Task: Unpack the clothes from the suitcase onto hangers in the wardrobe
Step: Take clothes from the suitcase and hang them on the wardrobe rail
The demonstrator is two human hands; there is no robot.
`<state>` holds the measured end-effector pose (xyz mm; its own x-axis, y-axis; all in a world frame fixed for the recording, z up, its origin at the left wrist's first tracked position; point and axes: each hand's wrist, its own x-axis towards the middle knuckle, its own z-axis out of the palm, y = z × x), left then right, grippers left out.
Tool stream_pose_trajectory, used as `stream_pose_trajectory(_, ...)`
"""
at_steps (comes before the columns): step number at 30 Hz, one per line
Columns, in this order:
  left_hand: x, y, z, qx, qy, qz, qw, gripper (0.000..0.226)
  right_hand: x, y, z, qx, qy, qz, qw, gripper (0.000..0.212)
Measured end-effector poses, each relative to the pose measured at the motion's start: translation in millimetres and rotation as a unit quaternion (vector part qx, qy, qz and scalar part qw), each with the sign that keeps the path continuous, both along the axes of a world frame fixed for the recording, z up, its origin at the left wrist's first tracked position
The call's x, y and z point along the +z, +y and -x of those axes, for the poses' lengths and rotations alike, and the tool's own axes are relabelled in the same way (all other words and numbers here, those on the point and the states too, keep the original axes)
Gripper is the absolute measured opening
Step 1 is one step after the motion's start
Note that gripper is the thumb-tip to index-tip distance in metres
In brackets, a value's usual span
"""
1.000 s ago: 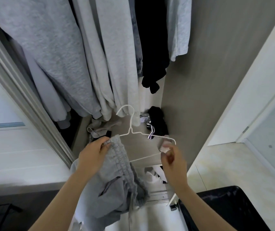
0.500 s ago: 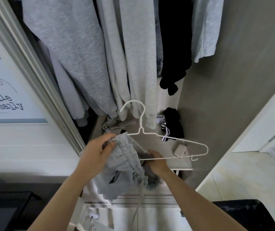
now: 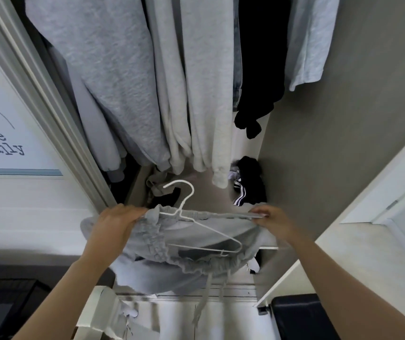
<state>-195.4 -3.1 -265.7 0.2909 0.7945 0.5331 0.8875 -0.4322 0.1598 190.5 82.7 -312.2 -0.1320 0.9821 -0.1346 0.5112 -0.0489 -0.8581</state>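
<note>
A pair of grey sweatpants [image 3: 196, 239] with an elastic waistband and dangling drawstrings is stretched open in front of the wardrobe. My left hand [image 3: 118, 222] grips the waistband at its left end, and my right hand [image 3: 270, 217] pinches it at the right end. A white wire hanger [image 3: 196, 217] sits partly inside the open waistband, its hook pointing up and left, its right shoulder and lower bar showing against the fabric. Above hang several grey tops [image 3: 127, 82] and a black garment [image 3: 257, 69].
On the wardrobe shelf [image 3: 206, 192] lie a black item with white stripes [image 3: 248, 185] and a crumpled beige piece [image 3: 157, 185]. The wardrobe's grey side wall [image 3: 343, 143] stands at right, a white door frame [image 3: 49, 106] at left. A dark suitcase [image 3: 302, 315] sits bottom right.
My right hand left the bunched fabric and moved right along the waistband, pulling it wide. The hanger now lies within the opened waistband instead of beside the bundle.
</note>
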Motion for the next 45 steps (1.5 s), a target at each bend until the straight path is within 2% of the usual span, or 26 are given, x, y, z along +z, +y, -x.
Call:
stream_pose_trajectory(2, -9, 6, -1, 0.037, 0.079, -0.031, 0.996, 0.041, 14, 2, -6, -0.010, 0.012, -0.004, 1.000, 0.023)
stream_pose_trajectory(4, -15, 11, -7, 0.083, 0.098, -0.050, 0.990, 0.051, 34, 1, -5, -0.018, 0.037, -0.022, 0.999, 0.022)
stream_pose_trajectory(7, -16, 22, -20, 0.146, 0.103, -0.065, 0.982, 0.046, 70, -7, 5, -0.022, 0.123, -0.059, 0.990, 0.028)
stream_pose_trajectory(9, -11, 31, -26, 0.173, 0.088, -0.083, 0.977, 0.037, 89, -16, 7, -0.014, 0.140, -0.096, 0.985, 0.032)
stream_pose_trajectory(11, -1, 42, -31, 0.195, 0.051, -0.100, 0.974, 0.036, 99, -22, 4, 0.024, 0.083, -0.113, 0.990, 0.037)
stream_pose_trajectory(13, 10, 51, -40, 0.197, 0.020, -0.104, 0.975, 0.038, 102, -25, -1, 0.088, -0.016, -0.070, 0.994, 0.043)
stream_pose_trajectory(15, 16, 55, -54, 0.179, 0.027, -0.114, 0.977, 0.040, 105, -26, -2, 0.098, -0.044, -0.056, 0.993, 0.033)
stream_pose_trajectory(16, 16, 57, -60, 0.163, 0.040, -0.121, 0.978, 0.040, 111, -27, -2, 0.066, -0.001, -0.064, 0.996, 0.029)
stream_pose_trajectory(18, 13, 59, -70, 0.130, 0.076, -0.132, 0.980, 0.040, 127, -29, -1, -0.047, 0.177, -0.066, 0.981, 0.029)
stream_pose_trajectory(19, 12, 60, -74, 0.114, 0.092, -0.134, 0.980, 0.039, 135, -32, -4, -0.069, 0.256, -0.061, 0.962, 0.028)
stream_pose_trajectory(20, 10, 61, -76, 0.103, 0.100, -0.135, 0.980, 0.038, 141, -35, -6, -0.038, 0.293, -0.047, 0.954, 0.027)
stream_pose_trajectory(22, 9, 64, -80, 0.099, 0.078, -0.124, 0.984, 0.037, 146, -44, -12, 0.145, 0.211, 0.049, 0.965, 0.031)
stream_pose_trajectory(24, 12, 67, -85, 0.092, 0.022, -0.108, 0.990, 0.035, 139, -53, -14, 0.345, 0.046, 0.166, 0.923, 0.037)
stream_pose_trajectory(25, 14, 67, -87, 0.075, -0.009, -0.101, 0.992, 0.035, 131, -54, -16, 0.378, -0.005, 0.177, 0.909, 0.035)
stream_pose_trajectory(26, 14, 66, -89, 0.058, -0.035, -0.098, 0.993, 0.038, 124, -53, -15, 0.350, -0.028, 0.139, 0.926, 0.031)
stream_pose_trajectory(28, 14, 66, -93, 0.035, -0.085, -0.081, 0.992, 0.040, 117, -46, -16, 0.149, -0.023, -0.034, 0.988, 0.028)
stream_pose_trajectory(29, 15, 67, -96, 0.026, -0.111, -0.071, 0.991, 0.041, 115, -42, -21, 0.054, -0.040, -0.119, 0.991, 0.033)
stream_pose_trajectory(31, 17, 71, -99, 0.016, -0.152, -0.063, 0.986, 0.042, 113, -35, -30, 0.005, -0.180, -0.167, 0.969, 0.053)
stream_pose_trajectory(33, 22, 77, -102, 0.006, -0.180, -0.064, 0.982, 0.035, 106, -33, -36, 0.018, -0.312, -0.109, 0.944, 0.063)
stream_pose_trajectory(34, 26, 80, -102, 0.003, -0.199, -0.054, 0.978, 0.031, 106, -34, -35, 0.021, -0.338, -0.092, 0.937, 0.064)
stream_pose_trajectory(37, 50, 88, -110, -0.046, -0.306, 0.034, 0.950, 0.038, 114, -49, -32, 0.000, -0.294, -0.161, 0.942, 0.072)
stream_pose_trajectory(38, 60, 91, -112, -0.074, -0.341, 0.075, 0.934, 0.043, 120, -54, -31, -0.030, -0.275, -0.227, 0.934, 0.061)
stream_pose_trajectory(40, 76, 95, -115, -0.123, -0.383, 0.138, 0.905, 0.056, 128, -64, -32, -0.119, -0.242, -0.392, 0.880, 0.030)
stream_pose_trajectory(41, 83, 97, -115, -0.139, -0.394, 0.154, 0.895, 0.059, 135, -68, -33, -0.151, -0.226, -0.430, 0.861, 0.024)
stream_pose_trajectory(43, 96, 98, -117, -0.175, -0.394, 0.177, 0.885, 0.057, 151, -73, -36, -0.150, -0.267, -0.424, 0.852, 0.034)
stream_pose_trajectory(45, 105, 98, -123, -0.210, -0.388, 0.206, 0.874, 0.057, 158, -79, -40, -0.127, -0.332, -0.380, 0.854, 0.029)
